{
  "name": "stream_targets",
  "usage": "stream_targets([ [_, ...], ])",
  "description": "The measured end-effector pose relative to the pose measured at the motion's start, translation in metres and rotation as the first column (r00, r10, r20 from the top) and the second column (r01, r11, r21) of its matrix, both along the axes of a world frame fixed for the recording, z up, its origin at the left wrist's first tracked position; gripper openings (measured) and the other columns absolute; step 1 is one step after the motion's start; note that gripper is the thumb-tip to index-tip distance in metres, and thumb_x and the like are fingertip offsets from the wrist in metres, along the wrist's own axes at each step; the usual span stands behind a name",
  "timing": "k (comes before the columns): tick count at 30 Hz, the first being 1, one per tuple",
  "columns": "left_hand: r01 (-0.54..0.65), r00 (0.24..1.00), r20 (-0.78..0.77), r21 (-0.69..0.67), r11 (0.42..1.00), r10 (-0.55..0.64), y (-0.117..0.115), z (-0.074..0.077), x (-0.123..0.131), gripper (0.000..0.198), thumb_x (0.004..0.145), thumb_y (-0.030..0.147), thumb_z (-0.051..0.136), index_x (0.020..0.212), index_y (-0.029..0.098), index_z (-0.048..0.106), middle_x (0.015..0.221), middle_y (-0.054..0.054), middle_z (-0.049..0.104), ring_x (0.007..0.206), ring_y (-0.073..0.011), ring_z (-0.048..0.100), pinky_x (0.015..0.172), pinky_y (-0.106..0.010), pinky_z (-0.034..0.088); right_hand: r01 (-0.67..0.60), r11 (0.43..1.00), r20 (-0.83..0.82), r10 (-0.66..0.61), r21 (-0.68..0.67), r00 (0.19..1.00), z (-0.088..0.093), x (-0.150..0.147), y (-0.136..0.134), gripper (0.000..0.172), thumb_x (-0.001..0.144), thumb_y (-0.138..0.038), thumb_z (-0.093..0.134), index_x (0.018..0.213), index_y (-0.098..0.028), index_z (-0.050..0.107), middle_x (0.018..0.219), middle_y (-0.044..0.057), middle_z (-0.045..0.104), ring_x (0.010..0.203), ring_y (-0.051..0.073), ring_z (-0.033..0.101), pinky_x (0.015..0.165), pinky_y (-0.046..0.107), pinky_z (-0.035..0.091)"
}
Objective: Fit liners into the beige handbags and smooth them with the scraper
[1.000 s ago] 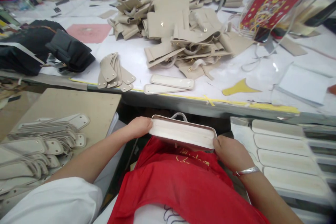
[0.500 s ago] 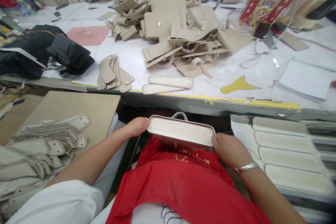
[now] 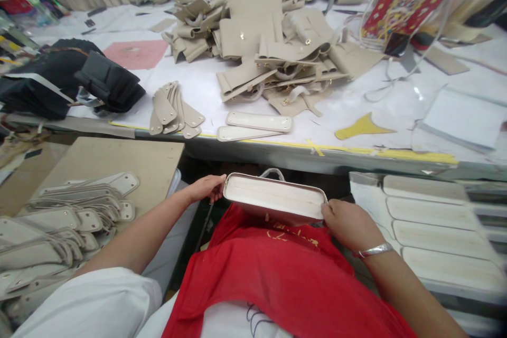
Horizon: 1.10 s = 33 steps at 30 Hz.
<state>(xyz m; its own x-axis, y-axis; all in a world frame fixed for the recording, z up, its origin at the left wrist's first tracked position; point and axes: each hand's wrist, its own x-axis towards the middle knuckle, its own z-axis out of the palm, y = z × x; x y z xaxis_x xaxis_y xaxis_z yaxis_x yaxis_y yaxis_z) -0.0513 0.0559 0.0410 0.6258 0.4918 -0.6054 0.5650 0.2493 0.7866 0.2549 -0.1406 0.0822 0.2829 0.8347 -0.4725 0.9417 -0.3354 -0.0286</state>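
A small beige handbag (image 3: 274,196) rests bottom up over my lap, against my red apron (image 3: 277,269), its handle loop poking out behind. My left hand (image 3: 204,188) touches the bag's left end with fingers loosely curled and partly lifted. My right hand (image 3: 348,224), with a silver bracelet on the wrist, grips the bag's right end. Two flat cream base strips (image 3: 255,125) lie on the table edge just beyond the bag.
A white table (image 3: 214,90) carries a pile of beige bag parts (image 3: 273,42), a fan of beige tabs (image 3: 172,111), black bags (image 3: 79,76) and a yellow cutout (image 3: 362,127). A board (image 3: 130,156) at left holds stacked strips; cream strips (image 3: 431,216) lie in rows at right.
My left hand has loosened and slid back a little from the bag's left end, fingers now more spread. The bag and my right hand have barely moved.
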Motion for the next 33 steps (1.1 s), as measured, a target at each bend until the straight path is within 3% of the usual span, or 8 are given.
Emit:
stream_targets([
  [11,-0.021,0.991,0.123,-0.218,0.976,0.049,0.003,-0.022,0.001,0.049,0.068,0.06,0.061,0.062,0.016,0.041,0.042,0.005,0.042,0.033,-0.0057,0.035,0.034,-0.018,0.025,0.085,0.996,-0.006,-0.085,-0.032,0.996,0.001,0.001,0.001,0.041,0.091,-0.031,0.027,0.077,-0.014,0.062,0.077,0.012,0.068,0.072,0.022,0.064,0.06,0.029,0.035],
  [17,0.022,1.0,0.003,-0.117,0.993,-0.022,0.009,-0.01,0.005,0.047,0.065,0.058,0.065,0.06,0.017,0.043,0.043,0.005,0.044,0.033,-0.0062,0.037,0.033,-0.018,0.026,0.089,0.995,-0.008,-0.089,-0.037,0.996,0.001,-0.001,0.002,0.042,0.091,-0.032,0.026,0.079,-0.014,0.062,0.079,0.012,0.069,0.074,0.021,0.064,0.063,0.028,0.036],
  [21,0.202,0.97,-0.151,0.07,0.977,-0.189,0.01,0.012,0.012,0.048,0.07,0.063,0.053,0.057,0.019,0.04,0.042,0.005,0.039,0.035,-0.0081,0.035,0.037,-0.021,0.026,0.125,0.992,-0.013,-0.125,0.02,0.992,0.005,-0.006,-0.004,0.043,0.091,-0.03,0.027,0.079,-0.012,0.065,0.083,0.013,0.068,0.078,0.02,0.064,0.064,0.027,0.038],
  [23,0.377,0.892,-0.343,0.204,0.903,-0.295,0.01,0.024,0.021,0.045,0.075,0.061,0.045,0.056,0.019,0.041,0.043,0.004,0.039,0.037,-0.0108,0.037,0.039,-0.023,0.027,0.158,0.986,-0.007,-0.158,0.047,0.987,0.006,-0.006,-0.006,0.043,0.09,-0.031,0.029,0.082,-0.011,0.066,0.084,0.013,0.068,0.08,0.02,0.064,0.065,0.026,0.039],
  [26,0.574,0.817,-0.46,0.587,0.571,-0.347,-0.01,0.042,0.048,0.034,0.08,0.046,0.042,0.06,0.019,0.048,0.056,-0.001,0.05,0.055,-0.0169,0.05,0.053,-0.027,0.037,0.195,0.978,0.008,-0.196,0.066,0.98,0.005,-0.006,-0.008,0.042,0.09,-0.031,0.031,0.082,-0.012,0.067,0.083,0.013,0.069,0.08,0.022,0.064,0.066,0.027,0.04],
  [28,0.516,0.84,-0.377,0.778,0.359,-0.391,-0.039,0.049,0.075,0.028,0.084,0.039,0.038,0.073,0.018,0.055,0.075,-0.006,0.058,0.073,-0.0201,0.055,0.067,-0.03,0.042,0.201,0.976,0.021,-0.204,0.084,0.979,0.004,-0.007,-0.009,0.04,0.089,-0.03,0.032,0.081,-0.011,0.067,0.082,0.013,0.069,0.079,0.022,0.064,0.066,0.027,0.04],
  [31,0.4,0.757,-0.184,0.889,0.222,-0.626,-0.084,0.044,0.119,0.03,0.086,0.035,0.041,0.107,0.018,0.056,0.117,-0.011,0.055,0.105,-0.022,0.05,0.089,-0.031,0.04,0.192,0.975,0.016,-0.195,0.113,0.981,0.003,-0.008,-0.009,0.039,0.088,-0.028,0.033,0.08,-0.011,0.066,0.081,0.013,0.069,0.078,0.021,0.064,0.064,0.026,0.038],
  [33,0.412,0.68,-0.205,0.901,0.136,-0.704,-0.102,0.034,0.142,0.036,0.087,0.035,0.044,0.117,0.017,0.051,0.125,-0.012,0.05,0.105,-0.0234,0.049,0.089,-0.034,0.042,0.194,0.973,-0.003,-0.195,0.124,0.981,0.001,-0.008,-0.008,0.038,0.089,-0.029,0.033,0.077,-0.012,0.065,0.08,0.012,0.069,0.076,0.02,0.064,0.063,0.026,0.037],
])
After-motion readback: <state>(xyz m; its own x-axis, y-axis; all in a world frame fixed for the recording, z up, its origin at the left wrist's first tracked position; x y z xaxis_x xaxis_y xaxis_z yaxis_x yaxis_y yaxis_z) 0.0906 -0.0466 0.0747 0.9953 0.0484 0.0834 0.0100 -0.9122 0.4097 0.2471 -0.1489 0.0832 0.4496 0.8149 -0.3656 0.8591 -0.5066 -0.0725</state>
